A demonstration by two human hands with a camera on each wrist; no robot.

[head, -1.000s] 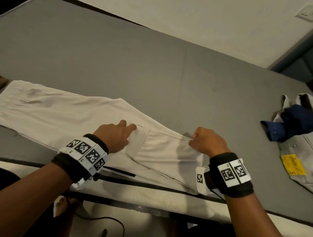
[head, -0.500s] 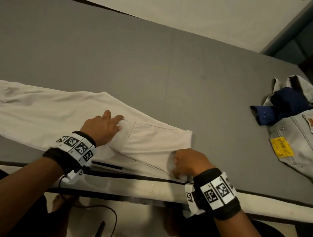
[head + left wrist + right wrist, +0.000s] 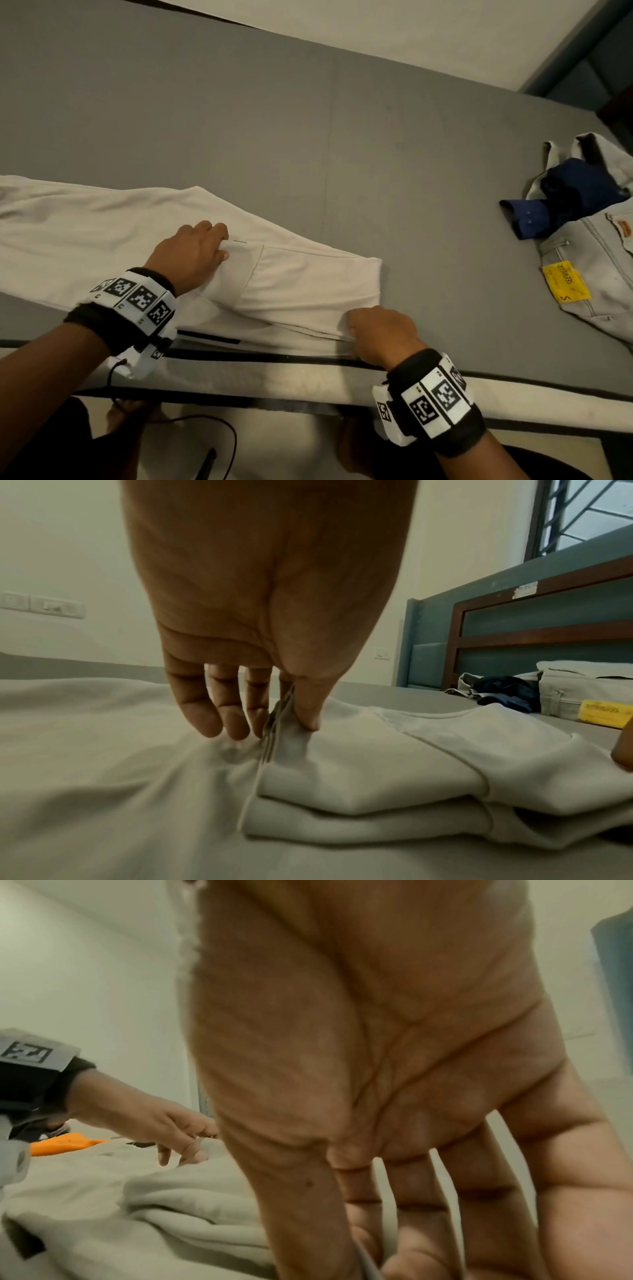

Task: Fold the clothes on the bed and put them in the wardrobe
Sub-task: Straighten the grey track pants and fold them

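Folding the cream trousers (image 3: 164,240) on the bed (image 3: 308,120), the left hand (image 3: 191,253) pinches the turned-over edge while the right hand (image 3: 380,332) grips the near corner. Keeping both edges square and taut should prevent creases.

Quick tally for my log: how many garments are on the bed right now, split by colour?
Beige: 1, the beige trousers, which the left hand and right hand both grip.
Navy: 1, the navy garment.
Light grey: 1, the grey jeans with a yellow tag.
Total: 3 in view.
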